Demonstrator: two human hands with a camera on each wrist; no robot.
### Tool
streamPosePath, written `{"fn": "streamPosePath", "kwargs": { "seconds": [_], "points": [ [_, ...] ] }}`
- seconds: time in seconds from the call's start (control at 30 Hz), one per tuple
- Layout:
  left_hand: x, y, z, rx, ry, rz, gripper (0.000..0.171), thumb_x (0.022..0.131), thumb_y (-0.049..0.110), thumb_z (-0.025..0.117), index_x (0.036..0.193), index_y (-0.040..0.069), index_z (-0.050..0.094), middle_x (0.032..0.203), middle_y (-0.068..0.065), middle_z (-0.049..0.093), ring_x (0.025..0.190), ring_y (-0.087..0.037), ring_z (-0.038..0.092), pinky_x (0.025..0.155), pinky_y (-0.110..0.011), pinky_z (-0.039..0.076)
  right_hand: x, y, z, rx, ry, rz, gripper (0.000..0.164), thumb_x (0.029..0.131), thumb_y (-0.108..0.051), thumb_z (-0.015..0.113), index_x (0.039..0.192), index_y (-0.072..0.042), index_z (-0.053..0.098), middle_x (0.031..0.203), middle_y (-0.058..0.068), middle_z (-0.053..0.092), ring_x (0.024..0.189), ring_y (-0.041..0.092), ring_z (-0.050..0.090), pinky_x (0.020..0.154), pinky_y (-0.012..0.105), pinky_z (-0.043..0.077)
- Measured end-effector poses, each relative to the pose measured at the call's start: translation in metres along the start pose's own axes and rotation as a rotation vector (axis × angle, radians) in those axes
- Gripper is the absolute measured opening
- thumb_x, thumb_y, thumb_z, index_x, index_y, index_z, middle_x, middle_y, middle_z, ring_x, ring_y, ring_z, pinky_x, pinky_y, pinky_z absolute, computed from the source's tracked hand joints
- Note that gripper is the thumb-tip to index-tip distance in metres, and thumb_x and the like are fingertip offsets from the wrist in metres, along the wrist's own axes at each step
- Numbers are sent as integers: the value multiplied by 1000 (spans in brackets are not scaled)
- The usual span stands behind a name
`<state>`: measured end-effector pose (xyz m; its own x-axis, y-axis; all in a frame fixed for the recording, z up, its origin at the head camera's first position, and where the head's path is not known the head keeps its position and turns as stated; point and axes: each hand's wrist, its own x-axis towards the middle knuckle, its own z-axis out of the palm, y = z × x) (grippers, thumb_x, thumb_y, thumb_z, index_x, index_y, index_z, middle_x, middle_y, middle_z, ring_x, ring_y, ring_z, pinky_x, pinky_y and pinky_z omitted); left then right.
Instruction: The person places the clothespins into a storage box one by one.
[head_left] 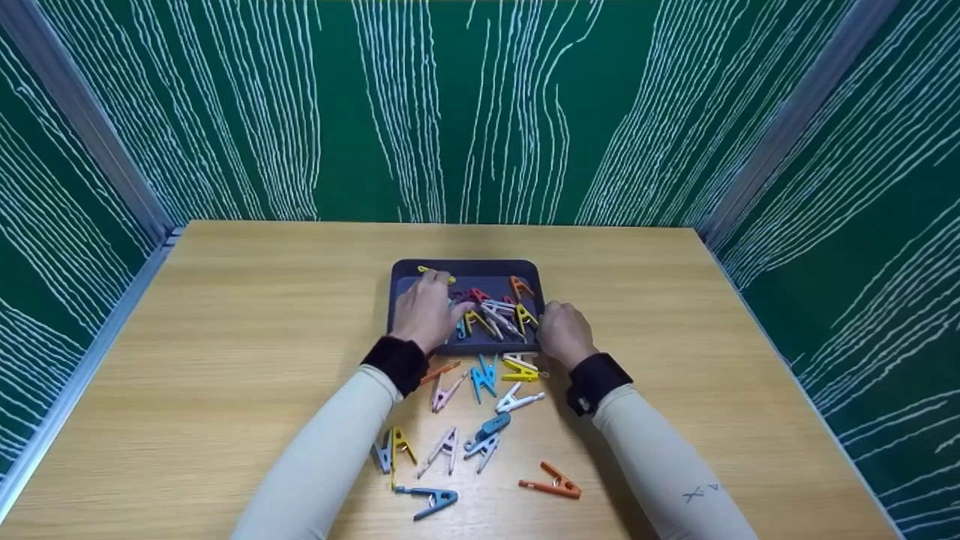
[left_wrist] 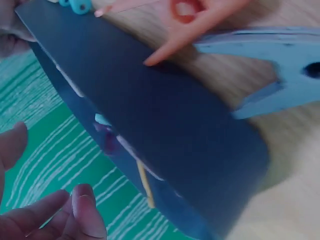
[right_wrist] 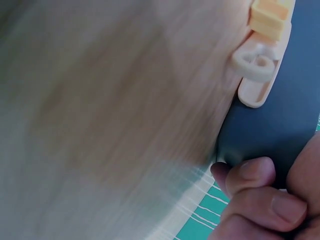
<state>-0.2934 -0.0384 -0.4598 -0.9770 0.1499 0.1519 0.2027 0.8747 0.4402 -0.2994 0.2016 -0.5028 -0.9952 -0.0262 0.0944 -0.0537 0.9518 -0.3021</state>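
A person's left hand [head_left: 425, 315] reaches over the left half of a dark tray [head_left: 487, 349] near the center of the frame, thumb and fingers spread apart with nothing between them. The right hand [head_left: 565, 330], fingers curled, grips the tray's right edge. The tray's long axis runs left to right. At the left fingertips, in the tray's upper left, a yellow clothespin [head_left: 423, 268] slants down to the right; whether the fingers touch it cannot be told. Inside, an orange clothespin [head_left: 520, 287] sits at upper right, above a jumble of white, red and yellow ones.

Just below the tray lie a bright yellow clothespin [head_left: 520, 372], its long axis nearly level, and a sky-blue clothespin [head_left: 484, 379] set nearly upright in the frame. A white clothespin [head_left: 517, 399] spreads its legs to the upper right. Farther down, a pale pink clothespin [head_left: 444, 448] points its legs toward the bottom. At lower center, a blue clothespin [head_left: 436, 498] and, to its right, a lone orange clip [head_left: 559, 484] both spread their legs leftward. Black wristbands [head_left: 598, 382] and pale sleeves [head_left: 667, 457] cover the arms above a wooden table [head_left: 247, 322]; green walls [head_left: 469, 97] streaked white fill the top.
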Motion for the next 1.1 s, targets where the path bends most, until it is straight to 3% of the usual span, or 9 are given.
{"fn": "streamPosePath", "kwargs": {
  "seconds": [0.13, 0.27, 0.4, 0.5, 0.67, 0.8, 1.1],
  "points": [
    [-6, -18, -3, -40, 13, -55, 64, 97, 45, 68, 143, 3, 55, 144, -20, 55, 130, -35, 57, 105, -50, 47, 1, -1, -2, -10, 8, -7, 21, 96, -8, 56, 89, 8, 67, 87, 28, 69, 80, 42, 69, 70, 55, 55],
    [-14, -43, -11, -68, 73, -125, 58, 97, 35, 70, 141, 0, 57, 140, -22, 57, 125, -37, 60, 102, -51, 49, 2, -1, -3, -9, 11, -4, 21, 97, -9, 56, 92, 9, 67, 88, 27, 69, 80, 41, 69, 70, 54, 54],
    [-18, -65, -13, -9, 120, -151, 49, 97, 28, 69, 133, -4, 60, 126, -25, 65, 111, -40, 66, 91, -53, 53, 2, -1, -1, -8, -1, 3, 20, 97, -8, 56, 93, 9, 67, 89, 27, 69, 81, 40, 69, 70, 53, 55],
    [-21, -76, -10, 56, 101, -172, 41, 98, 27, 66, 123, -6, 62, 112, -26, 70, 99, -42, 70, 82, -54, 55, 1, 0, 1, -10, -6, 6, 19, 95, -6, 55, 93, 9, 67, 88, 27, 69, 81, 40, 69, 69, 53, 55],
    [-20, -83, -5, 21, 1, -241, 33, 102, 27, 60, 108, -4, 68, 102, -23, 73, 94, -39, 71, 79, -52, 55, 0, -1, 3, -9, -5, 4, 19, 95, -6, 55, 92, 8, 67, 88, 26, 69, 80, 40, 69, 69, 53, 55],
    [-16, -83, -2, -41, -33, -279, 28, 100, 25, 62, 99, -1, 72, 97, -18, 73, 90, -33, 71, 77, -50, 54, -1, -1, 4, -1, -5, 0, 17, 94, -5, 56, 92, 8, 66, 87, 26, 68, 79, 40, 69, 68, 54, 55],
    [-7, -82, 4, -18, -54, -269, 24, 99, 17, 64, 105, -5, 74, 104, -24, 74, 95, -37, 73, 80, -51, 56, 1, 0, 1, -6, 1, -5, 20, 95, -5, 54, 90, 9, 67, 87, 28, 68, 80, 43, 69, 69, 55, 54]
  ]
}}
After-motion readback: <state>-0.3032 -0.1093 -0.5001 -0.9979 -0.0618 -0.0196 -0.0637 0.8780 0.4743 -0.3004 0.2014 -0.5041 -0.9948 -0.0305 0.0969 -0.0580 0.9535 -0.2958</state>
